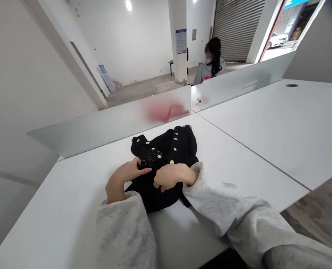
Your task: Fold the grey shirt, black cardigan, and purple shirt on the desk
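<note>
A black garment with gold-coloured buttons (160, 200) lies bunched on the white table (67, 216). Its buttons run down two separate edges, and a round stitched pattern (147, 161) shows near the left row. My left hand (126, 172) is at the garment's left side, beside that pattern, with black cloth between the stretched thumb and the bent fingers. Close by, my right hand (171, 175) rests over the middle of the garment just below a button. Its fingers are curled down into the cloth, and the fingertips are partly hidden.
A low frosted divider (107, 130) runs along the table's far edge, with a blurred red shape (166, 110) behind it. Another table section (280, 123) adjoins on the right. Beyond the divider sits a person (211, 65). A dark object (224, 259) is at the near edge.
</note>
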`<state>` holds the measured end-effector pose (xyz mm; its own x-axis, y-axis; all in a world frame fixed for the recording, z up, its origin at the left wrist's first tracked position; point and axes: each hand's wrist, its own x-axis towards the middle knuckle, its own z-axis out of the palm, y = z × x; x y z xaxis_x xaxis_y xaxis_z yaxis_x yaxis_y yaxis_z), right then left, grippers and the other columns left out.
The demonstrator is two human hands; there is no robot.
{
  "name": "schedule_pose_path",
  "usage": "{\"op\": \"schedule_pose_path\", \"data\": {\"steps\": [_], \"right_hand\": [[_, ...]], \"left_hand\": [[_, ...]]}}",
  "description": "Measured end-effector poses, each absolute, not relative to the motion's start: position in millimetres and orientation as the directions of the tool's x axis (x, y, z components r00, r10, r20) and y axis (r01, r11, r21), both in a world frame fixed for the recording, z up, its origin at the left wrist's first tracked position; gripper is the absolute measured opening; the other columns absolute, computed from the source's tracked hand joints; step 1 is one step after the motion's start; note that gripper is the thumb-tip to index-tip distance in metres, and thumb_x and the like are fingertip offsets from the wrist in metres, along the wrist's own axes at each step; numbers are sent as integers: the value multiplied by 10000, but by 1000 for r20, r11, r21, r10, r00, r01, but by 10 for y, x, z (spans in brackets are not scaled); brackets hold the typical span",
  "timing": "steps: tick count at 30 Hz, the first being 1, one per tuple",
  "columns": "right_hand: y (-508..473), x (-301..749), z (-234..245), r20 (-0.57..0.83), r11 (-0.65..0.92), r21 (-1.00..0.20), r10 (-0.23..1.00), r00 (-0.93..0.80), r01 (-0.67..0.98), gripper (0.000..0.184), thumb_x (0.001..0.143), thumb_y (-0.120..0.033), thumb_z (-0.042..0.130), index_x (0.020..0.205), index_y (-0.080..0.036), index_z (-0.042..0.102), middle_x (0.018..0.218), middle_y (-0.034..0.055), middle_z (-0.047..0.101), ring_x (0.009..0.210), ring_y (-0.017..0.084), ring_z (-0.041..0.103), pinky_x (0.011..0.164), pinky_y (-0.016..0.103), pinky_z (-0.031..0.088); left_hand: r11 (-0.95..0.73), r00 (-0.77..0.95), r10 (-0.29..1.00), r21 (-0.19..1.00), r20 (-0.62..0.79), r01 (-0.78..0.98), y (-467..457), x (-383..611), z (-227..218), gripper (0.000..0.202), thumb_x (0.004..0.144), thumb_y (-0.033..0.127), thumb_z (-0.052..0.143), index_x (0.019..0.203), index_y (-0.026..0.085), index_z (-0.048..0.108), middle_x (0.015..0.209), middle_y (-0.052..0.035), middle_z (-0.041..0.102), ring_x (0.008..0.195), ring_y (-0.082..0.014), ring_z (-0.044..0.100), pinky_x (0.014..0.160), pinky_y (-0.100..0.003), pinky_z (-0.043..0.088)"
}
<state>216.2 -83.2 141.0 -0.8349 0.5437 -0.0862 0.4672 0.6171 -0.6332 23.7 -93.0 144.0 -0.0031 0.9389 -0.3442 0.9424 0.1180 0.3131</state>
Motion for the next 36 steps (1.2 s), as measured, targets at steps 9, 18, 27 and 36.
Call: {"op": "schedule_pose_path", "data": {"steps": [9,18,27,36], "right_hand": [[-426,3362,2040,-30,614,-382,738,-674,690,204,860,-326,510,758,-206,639,615,6,576,540,143,486,544,286,339],[-292,4098,1890,228,64,-385,973,27,921,230,866,-200,403,1019,-199,575,806,80,647,675,239,590,596,376,442],[-657,3176,2190,655,894,-336,449,-608,297,398,875,-293,512,1271,-249,490,1359,72,465,1303,248,367,1055,431,324],[-563,3132,2075,414,836,-471,490,-768,280,166,823,-214,570,966,-195,654,880,26,689,785,166,625,746,281,475]], "left_hand": [[176,-64,926,276,-373,945,-836,307,1341,440,736,486,516,1066,203,451,1004,-97,659,829,-240,640,637,-298,461],[85,-118,963,144,241,986,-913,525,1591,424,846,252,353,1246,222,488,873,-66,669,842,-248,612,675,-321,424],[-494,300,705,141,643,858,-1519,828,2132,464,868,119,428,1292,291,503,936,-7,635,881,-162,544,727,-263,463],[-623,353,737,376,576,686,-1453,1076,2070,388,921,226,439,1307,270,450,1254,-46,571,1044,-165,576,799,-280,513]]}}
